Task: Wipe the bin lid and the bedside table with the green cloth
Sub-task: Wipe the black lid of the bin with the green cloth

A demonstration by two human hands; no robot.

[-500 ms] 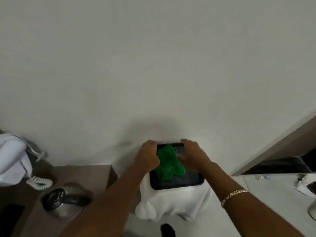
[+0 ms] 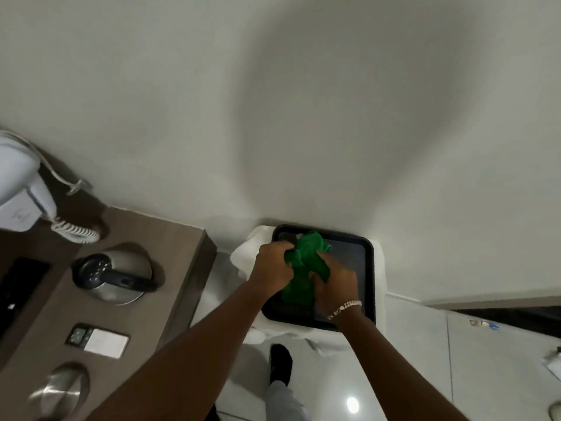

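A black square bin lid sits against the white wall, with a white liner hanging out around it. The green cloth is bunched up over the middle of the lid. My left hand grips the cloth's left side and my right hand, with a bracelet at the wrist, grips its right side. Both hands are over the lid. The brown bedside table stands to the left of the bin.
On the table are a steel kettle with a black handle, a white phone with a coiled cord, a small clock with a white card and a round metal lid. My shoe is on the white tiled floor below the bin.
The view has dropped lower and closer, showing more of the table. My hands have closed together on the cloth and bunched it over the lid's middle.
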